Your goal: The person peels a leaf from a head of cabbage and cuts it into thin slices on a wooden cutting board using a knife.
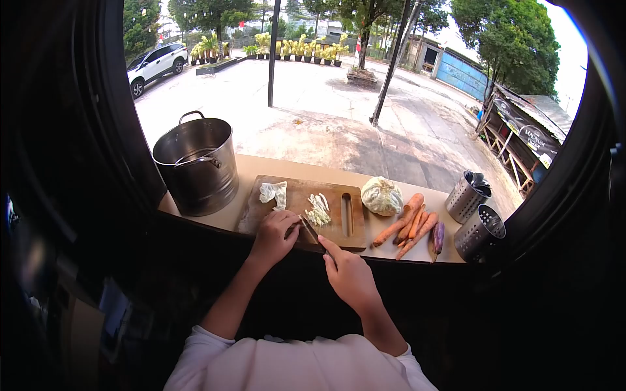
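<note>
A wooden cutting board [300, 188] lies on the counter. My right hand [347, 272] is closed round the handle of a knife [309, 228], whose blade points up and left over the board. Beside the blade, my left hand [276, 236] rests on the board with its fingers bent together; what they press on is too small to make out. Thin pale shreds [318, 209] are heaped beyond the knife. A crumpled white leafy piece [274, 193] lies just beyond my left hand.
Left of the board stands a large metal pot [207, 179]. To the right are a cabbage [382, 196], several carrots [418, 229], a purple eggplant [438, 238] and two perforated metal holders [460, 203], [479, 236]. A dark window frame surrounds the counter.
</note>
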Demonstrator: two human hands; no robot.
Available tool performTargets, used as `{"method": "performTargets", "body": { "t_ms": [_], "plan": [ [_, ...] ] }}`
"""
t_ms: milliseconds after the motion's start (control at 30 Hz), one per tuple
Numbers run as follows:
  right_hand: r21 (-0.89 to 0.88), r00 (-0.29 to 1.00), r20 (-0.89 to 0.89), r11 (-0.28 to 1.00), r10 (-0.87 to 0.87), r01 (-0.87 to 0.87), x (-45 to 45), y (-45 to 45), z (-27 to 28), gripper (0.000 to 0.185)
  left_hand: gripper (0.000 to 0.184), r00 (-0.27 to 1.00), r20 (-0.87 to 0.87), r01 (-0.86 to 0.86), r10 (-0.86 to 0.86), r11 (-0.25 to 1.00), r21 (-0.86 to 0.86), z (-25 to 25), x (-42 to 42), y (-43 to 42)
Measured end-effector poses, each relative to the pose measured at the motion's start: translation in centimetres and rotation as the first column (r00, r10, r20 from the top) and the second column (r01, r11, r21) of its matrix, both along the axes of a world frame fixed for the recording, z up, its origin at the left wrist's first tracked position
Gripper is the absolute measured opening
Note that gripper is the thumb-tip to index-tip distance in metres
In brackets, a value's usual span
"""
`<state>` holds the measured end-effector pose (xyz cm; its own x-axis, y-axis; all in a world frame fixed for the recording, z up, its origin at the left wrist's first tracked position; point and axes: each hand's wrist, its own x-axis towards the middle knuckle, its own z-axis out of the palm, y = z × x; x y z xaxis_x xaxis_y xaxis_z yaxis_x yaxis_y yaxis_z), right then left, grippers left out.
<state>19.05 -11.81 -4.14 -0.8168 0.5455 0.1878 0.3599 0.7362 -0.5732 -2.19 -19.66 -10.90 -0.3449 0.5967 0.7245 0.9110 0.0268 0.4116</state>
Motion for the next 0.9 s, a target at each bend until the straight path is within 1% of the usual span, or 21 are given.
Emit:
{"method": "performTargets", "body": {
  "t_ms": [233,333,433,633,900],
  "plan": [
    [0.059,0.999,0.042,0.998,-0.002,-0.001,-0.7,-0.1,-0.2,0.042,0.012,1.000,0.002,0.012,-0.012,0.999,0.035,-0.2,-0.3,0.2],
    [0.163,0.997,0.070,0.986,0.033,-0.044,-1.3,-0.2,-0.7,0.046,0.010,1.000,0.003,0.013,-0.013,0.999,0.033,-0.1,-0.2,0.2],
    [0.168,0.994,0.109,0.986,-0.021,0.002,-2.3,-0.6,-0.6,0.042,0.008,1.000,-0.010,-0.004,0.004,0.999,0.034,-0.3,-0.3,0.2],
    [0.197,0.996,0.092,0.980,0.019,-0.037,-4.6,0.3,-1.0,0.043,0.007,1.000,-0.029,-0.006,0.007,1.000,0.029,-0.4,-0.3,0.2],
    [0.250,0.989,0.147,0.967,0.005,-0.042,-2.6,-0.6,-1.0,0.046,0.006,0.999,-0.019,-0.032,0.033,0.999,0.009,-0.3,-0.1,0.2]
  ]
}}
